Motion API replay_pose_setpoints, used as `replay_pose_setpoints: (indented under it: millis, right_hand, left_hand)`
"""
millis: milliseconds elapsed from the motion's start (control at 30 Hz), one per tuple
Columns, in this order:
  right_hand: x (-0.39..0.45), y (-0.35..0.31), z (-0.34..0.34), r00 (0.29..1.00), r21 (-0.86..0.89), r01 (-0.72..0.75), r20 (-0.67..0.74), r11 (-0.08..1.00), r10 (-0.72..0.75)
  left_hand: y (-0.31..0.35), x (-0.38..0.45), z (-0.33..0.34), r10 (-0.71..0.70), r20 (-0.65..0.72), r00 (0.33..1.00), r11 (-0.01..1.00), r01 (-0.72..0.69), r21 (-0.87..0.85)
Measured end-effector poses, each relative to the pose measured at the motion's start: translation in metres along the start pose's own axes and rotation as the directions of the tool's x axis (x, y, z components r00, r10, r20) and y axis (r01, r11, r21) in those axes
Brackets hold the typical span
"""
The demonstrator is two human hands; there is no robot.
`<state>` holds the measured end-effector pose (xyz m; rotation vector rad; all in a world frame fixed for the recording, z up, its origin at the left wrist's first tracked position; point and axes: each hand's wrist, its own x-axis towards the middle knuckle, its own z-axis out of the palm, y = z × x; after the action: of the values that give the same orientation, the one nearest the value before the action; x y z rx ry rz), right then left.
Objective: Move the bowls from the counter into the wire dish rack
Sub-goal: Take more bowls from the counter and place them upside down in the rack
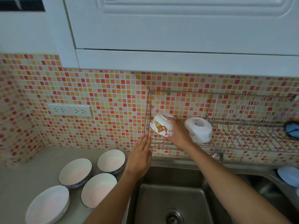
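The bear bowl (161, 127), white and glossy with a brown bear and red flowers printed on its side, sits upside down and tilted at the left end of the rack (226, 147), held by the right hand (179, 132), whose fingers curl over its base and far side. Just beside it to the right a second bowl (198, 131), plain white with a label on its foot, lies inverted on the rack wires. The left hand (142, 156) is flat, fingers straight and together, fingertips at the rack's left front corner, holding nothing.

The rack is thin shiny steel wire, hung on the wall above the sink (174, 194), with a raised slotted tier at its right side. Four more bowls wait on the counter (24, 178), all upright, round and white inside: two blue-rimmed ones (75, 172) (98, 189), a smaller patterned one (111, 160) behind, and a plain one (47, 205) nearest.

The counter is smooth pale grey. The sink is brushed steel with a round drain (174, 216). The wall (105, 94) is a mosaic of small red, orange and cream squares, bearing a white double socket (70, 110). White panelled cabinets (178, 29) hang above
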<state>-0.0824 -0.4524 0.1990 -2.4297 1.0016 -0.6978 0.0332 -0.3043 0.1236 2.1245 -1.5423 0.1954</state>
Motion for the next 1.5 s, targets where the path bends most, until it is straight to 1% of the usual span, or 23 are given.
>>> replay_pose_setpoints:
  millis: [100, 233, 333, 567, 667, 733, 800, 867, 900, 967, 1033, 1067, 1100, 1133, 1200, 1267, 1367, 1500]
  right_hand:
    - [0.001, 0.002, 0.005, 1.000, -0.034, 0.022, 0.001, 0.999, -0.022]
    - [0.002, 0.005, 0.008, 0.999, 0.058, 0.038, -0.018, 0.998, -0.037]
    - [0.002, 0.008, 0.008, 0.998, 0.075, 0.057, -0.025, 0.996, -0.055]
    - [0.009, 0.017, 0.012, 0.998, 0.034, 0.031, 0.051, 0.999, -0.033]
    - [0.010, 0.020, 0.015, 0.996, 0.027, 0.041, 0.073, 0.999, -0.043]
    - [0.010, 0.022, 0.016, 0.995, -0.005, 0.054, 0.088, 0.999, -0.054]
    - [0.011, 0.023, 0.018, 0.986, -0.071, 0.076, 0.152, 0.995, -0.064]
    - [0.013, 0.022, 0.019, 0.971, -0.142, 0.102, 0.231, 0.985, -0.067]
    - [0.014, 0.021, 0.018, 0.966, -0.169, 0.112, 0.248, 0.979, -0.068]
    - [0.012, 0.021, 0.016, 0.973, -0.207, 0.133, 0.213, 0.969, -0.088]
    - [0.004, 0.029, 0.009, 0.984, -0.256, 0.159, 0.116, 0.954, -0.133]
    - [-0.001, 0.037, 0.004, 0.988, -0.282, 0.155, 0.066, 0.947, -0.142]
    - [-0.006, 0.048, -0.003, 0.992, -0.312, 0.126, 0.026, 0.942, -0.124]
    - [-0.010, 0.060, -0.010, 0.997, -0.348, 0.071, -0.002, 0.935, -0.077]
    - [-0.017, 0.084, -0.023, 0.997, -0.417, -0.073, -0.031, 0.906, 0.066]
    - [-0.023, 0.099, -0.032, 0.985, -0.434, -0.169, -0.039, 0.885, 0.170]
    - [-0.021, 0.104, -0.033, 0.978, -0.445, -0.184, 0.004, 0.876, 0.208]
    - [-0.013, 0.104, -0.030, 0.967, -0.403, -0.197, 0.072, 0.893, 0.246]
  left_hand:
    - [0.001, 0.001, 0.000, -0.017, 0.015, 1.000, 1.000, 0.017, -0.006]
    - [0.001, 0.000, 0.002, -0.044, 0.032, 0.999, 0.999, 0.044, 0.007]
    - [0.003, 0.000, 0.002, -0.048, 0.030, 0.998, 0.999, 0.048, 0.010]
    - [0.005, 0.000, 0.001, -0.048, 0.026, 0.999, 0.999, 0.047, 0.017]
    - [0.005, 0.000, 0.002, -0.052, 0.027, 0.998, 0.999, 0.051, 0.020]
    - [0.005, 0.000, 0.001, -0.053, 0.029, 0.998, 0.998, 0.052, 0.018]
    - [0.007, 0.000, 0.001, -0.061, 0.032, 0.998, 0.998, 0.061, 0.022]
    - [0.011, 0.001, 0.000, -0.078, 0.028, 0.997, 0.995, 0.076, 0.058]
    - [0.014, 0.003, 0.001, -0.093, 0.018, 0.996, 0.992, 0.091, 0.083]
    - [0.022, 0.008, 0.001, -0.114, -0.006, 0.993, 0.984, 0.114, 0.136]
    - [0.032, 0.017, 0.003, -0.092, -0.009, 0.996, 0.984, 0.093, 0.154]
    - [0.036, 0.024, 0.004, -0.071, 0.000, 0.997, 0.989, 0.070, 0.134]
    - [0.040, 0.032, 0.005, -0.045, 0.016, 0.999, 0.994, 0.043, 0.103]
    - [0.043, 0.040, 0.006, -0.017, 0.035, 0.999, 0.997, 0.014, 0.082]
    - [0.046, 0.057, 0.008, 0.025, 0.071, 0.997, 0.995, -0.031, 0.092]
    - [0.050, 0.072, 0.012, 0.031, 0.106, 0.994, 0.993, -0.043, 0.107]
    - [0.052, 0.082, 0.017, -0.011, 0.134, 0.991, 0.995, -0.003, 0.097]
    - [0.051, 0.082, 0.020, -0.049, 0.149, 0.988, 0.994, 0.033, 0.105]
